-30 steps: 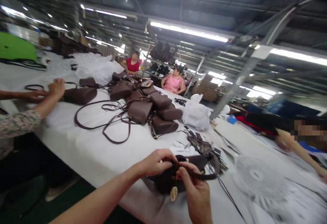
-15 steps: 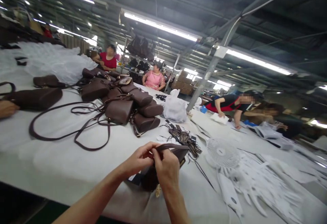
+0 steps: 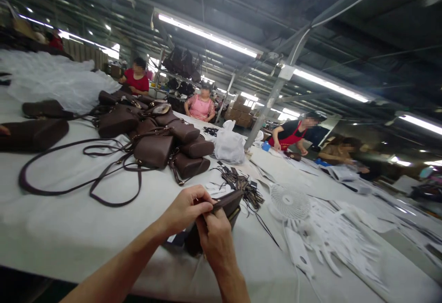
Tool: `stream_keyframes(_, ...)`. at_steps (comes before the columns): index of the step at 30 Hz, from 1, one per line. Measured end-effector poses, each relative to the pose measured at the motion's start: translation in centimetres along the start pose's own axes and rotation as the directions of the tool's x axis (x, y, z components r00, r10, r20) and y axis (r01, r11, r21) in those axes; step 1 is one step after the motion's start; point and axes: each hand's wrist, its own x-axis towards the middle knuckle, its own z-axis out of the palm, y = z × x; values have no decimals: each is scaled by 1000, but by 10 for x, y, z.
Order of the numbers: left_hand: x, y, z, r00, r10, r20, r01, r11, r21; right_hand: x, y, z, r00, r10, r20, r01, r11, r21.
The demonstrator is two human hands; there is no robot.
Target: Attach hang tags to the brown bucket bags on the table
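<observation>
Gripping a dark brown handbag point(image 3: 226, 204) at the near edge of the white worktable point(image 3: 69, 229), the left hand point(image 3: 186, 208) pinches its top edge with curled fingers while the right hand point(image 3: 216, 238) closes on the same edge from below. Just beyond lie loose dark tags point(image 3: 241, 184) and a small white fan point(image 3: 289, 201); a heap of brown handbags point(image 3: 162, 139) sits farther left.

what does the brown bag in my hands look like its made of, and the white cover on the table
The small dark brown bag, pinched between the left hand and the right hand, looks like leather or faux leather: smooth, with a dull sheen, holding firm edges. Which of the two cannot be told. The white table cover looks like soft matte fabric or felt-like sheet: no gloss, with gentle ripples.
</observation>
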Motion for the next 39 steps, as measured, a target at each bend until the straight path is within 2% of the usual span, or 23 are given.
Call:
stream_keyframes(3, 0, -11, -2, 993, -76, 93, 81, 996, -48, -10, 8, -6, 999, -33, 15, 33, 999, -29)
stream_keyframes(5, 1, -14, -6, 981, -57, 185, 63, 998, -26, -13, 15, -10, 999, -37, 24, 38, 998, -49)
stream_keyframes(10, 9, -5, -21, 917, 143, 372, -210, 967, 147, -14, 26, -12, 994, -105, 41, 103, 993, 49)
stream_keyframes(12, 15, -3, -26, 901, 164, 401, -253, 951, 178, -19, 28, -10, 995, -99, -7, 99, 994, 48)
stream_keyframes(14, 21, -4, -29, 914, 96, 395, -148, 983, 104, -24, 29, -8, 995, -61, -79, 66, 996, 62)
stream_keyframes(16, 25, -6, -29, 933, -11, 361, 44, 995, -84, -26, 29, -7, 990, 19, -138, -5, 995, 104)
stream_keyframes(18, 27, -8, -25, 939, -72, 336, 176, 941, -288, -23, 30, -9, 979, 123, -162, -99, 983, 154)
stream_keyframes(19, 27, -9, -22, 943, -74, 324, 193, 915, -353, -20, 30, -10, 973, 164, -160, -136, 975, 175)
stream_keyframes(21, 25, -11, -14, 952, -51, 302, 182, 887, -424, -11, 30, -15, 979, 171, -113, -143, 966, 216)
stream_keyframes(24, 23, -16, -4, 962, -26, 270, 161, 855, -492, 2, 27, -26, 992, 112, 64, -125, 953, 276)
stream_keyframes(26, 23, -19, -2, 967, -26, 254, 159, 838, -522, 9, 24, -33, 978, 120, 172, -163, 952, 259)
stream_keyframes(28, 24, -21, -2, 970, -5, 241, 133, 845, -518, 15, 23, -39, 966, 135, 220, -182, 962, 205)
stream_keyframes(31, 23, -18, -5, 971, 134, 195, -50, 921, -386, 23, 27, -44, 967, 119, 224, -154, 977, 148)
stream_keyframes(34, 19, -13, -6, 950, 253, 186, -220, 959, -180, 32, 37, -51, 959, 110, 259, -102, 994, -44)
stream_keyframes(36, 16, -12, -3, 949, 243, 199, -224, 968, -114, 38, 44, -55, 936, 102, 337, -50, 986, -158)
stream_keyframes(39, 12, -20, 1, 976, 154, 155, -140, 985, -100, 45, 48, -57, 893, 60, 447, 9, 988, -151)
